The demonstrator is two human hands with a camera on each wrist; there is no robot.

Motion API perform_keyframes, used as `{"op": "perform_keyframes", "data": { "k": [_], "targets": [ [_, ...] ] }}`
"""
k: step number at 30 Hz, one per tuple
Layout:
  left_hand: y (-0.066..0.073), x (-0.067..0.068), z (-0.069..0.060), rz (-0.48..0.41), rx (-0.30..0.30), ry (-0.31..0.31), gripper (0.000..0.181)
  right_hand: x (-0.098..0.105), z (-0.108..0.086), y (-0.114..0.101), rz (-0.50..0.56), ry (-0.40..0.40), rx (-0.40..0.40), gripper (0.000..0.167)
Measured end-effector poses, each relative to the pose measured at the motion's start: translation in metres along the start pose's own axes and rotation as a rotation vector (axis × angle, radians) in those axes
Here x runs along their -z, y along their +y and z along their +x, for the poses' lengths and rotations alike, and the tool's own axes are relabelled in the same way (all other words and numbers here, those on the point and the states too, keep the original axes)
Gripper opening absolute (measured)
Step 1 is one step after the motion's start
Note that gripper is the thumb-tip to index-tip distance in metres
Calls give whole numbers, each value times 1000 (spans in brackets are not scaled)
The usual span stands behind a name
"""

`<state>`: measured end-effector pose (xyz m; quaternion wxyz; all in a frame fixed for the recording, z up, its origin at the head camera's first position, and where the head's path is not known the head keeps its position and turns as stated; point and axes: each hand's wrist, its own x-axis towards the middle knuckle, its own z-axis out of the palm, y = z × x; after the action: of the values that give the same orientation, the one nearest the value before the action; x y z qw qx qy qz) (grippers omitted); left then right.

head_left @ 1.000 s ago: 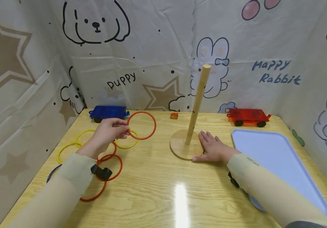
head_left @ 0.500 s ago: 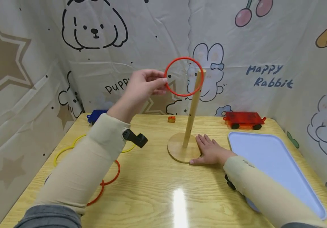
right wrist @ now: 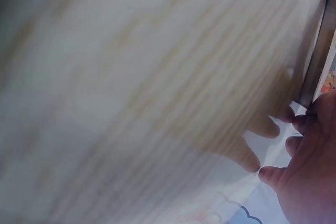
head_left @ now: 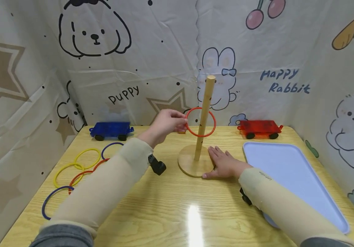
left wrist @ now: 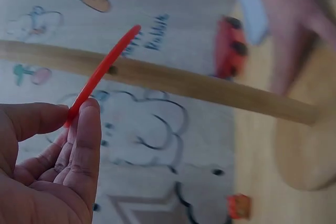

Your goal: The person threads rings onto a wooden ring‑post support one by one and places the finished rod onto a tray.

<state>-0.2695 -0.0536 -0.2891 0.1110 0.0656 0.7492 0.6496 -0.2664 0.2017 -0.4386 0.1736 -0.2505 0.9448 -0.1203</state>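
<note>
My left hand (head_left: 168,124) pinches a thin red ring (head_left: 215,124) by its left edge, between thumb and fingers. The ring hangs tilted about midway up a wooden pole (head_left: 207,97) and appears to encircle it; in the left wrist view the red ring (left wrist: 102,69) is nearly edge-on, crossing in front of the pole (left wrist: 210,90). The pole rises from a round wooden base (head_left: 187,161). On the base's right edge my right hand (head_left: 224,164) rests with fingers straight and spread. The right wrist view shows that hand (right wrist: 304,166) close to the tabletop.
Yellow rings (head_left: 60,171), blue rings (head_left: 45,206) and a red ring (head_left: 85,172) lie at left, partly under my left forearm. A blue toy wagon (head_left: 110,130) and a red one (head_left: 260,128) stand at the back. A pale blue tray (head_left: 288,171) lies at right.
My left hand carried the red ring from the left up to the pole's top, then lowered it along the pole. The right hand stays on the base.
</note>
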Motion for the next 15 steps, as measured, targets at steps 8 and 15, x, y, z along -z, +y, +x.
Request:
{"op": "perform_keyframes", "data": {
  "k": [8, 15],
  "targets": [
    [-76, -6, 2, 85, 132, -23, 19, 0, 0, -5, 15, 16, -4, 125],
    [-114, -14, -1, 92, 195, -13, 23, 0, 1, -6, -31, 30, -5, 122]
  ]
}}
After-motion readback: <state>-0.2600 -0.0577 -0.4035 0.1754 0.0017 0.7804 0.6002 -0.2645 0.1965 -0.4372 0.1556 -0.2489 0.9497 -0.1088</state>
